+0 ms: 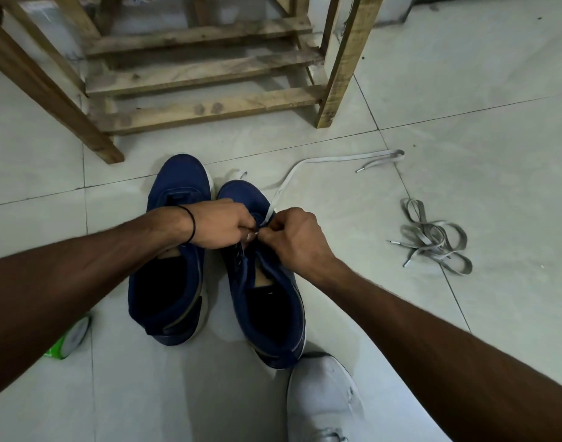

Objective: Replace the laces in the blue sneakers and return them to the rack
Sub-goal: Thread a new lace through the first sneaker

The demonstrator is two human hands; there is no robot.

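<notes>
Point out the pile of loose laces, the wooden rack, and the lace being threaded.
Loose laces (431,241): head view, middle of the tangled pile.
Wooden rack (209,111): head view, lowest front slat.
Threaded lace (337,158): head view, its long straight stretch.

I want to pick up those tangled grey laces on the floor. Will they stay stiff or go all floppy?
The tangled grey laces would probably flop and dangle: they lie in limp, curling loops. They look flat and thin, so likely very light. The loops cross, so lifting one strand may drag the rest along.
</notes>
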